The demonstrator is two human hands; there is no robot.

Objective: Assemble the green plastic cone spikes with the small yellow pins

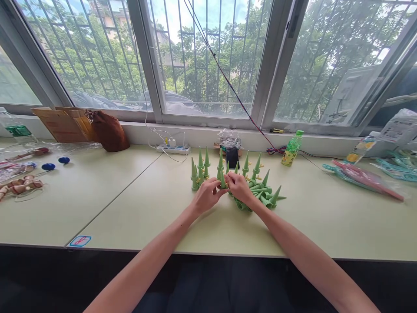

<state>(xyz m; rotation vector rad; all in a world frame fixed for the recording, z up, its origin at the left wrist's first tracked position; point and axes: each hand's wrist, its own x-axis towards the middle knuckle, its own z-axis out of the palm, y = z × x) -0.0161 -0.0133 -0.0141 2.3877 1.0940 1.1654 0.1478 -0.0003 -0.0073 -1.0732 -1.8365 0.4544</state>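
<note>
My left hand (207,194) grips a green plastic watering spike (223,180), its tip pointing up. Close against it, my right hand (238,186) has its fingers pinched at the spike's side, where a bit of yellow shows; what exactly they pinch is hidden. Several upright spikes with small yellow valves stand behind my hands, among them a spike (206,163) at the left and a spike (257,166) at the right. Beside my right wrist lies a heap of loose green spikes (265,191), some on their sides.
A black phone (232,157) leans behind the spikes. At the back are a power strip (173,149), a green-capped bottle (292,148) and a brown pouch (109,131). Packaged pink and teal items (368,179) lie right; blue balls (48,167) lie left. The table's front edge (228,253) is near me.
</note>
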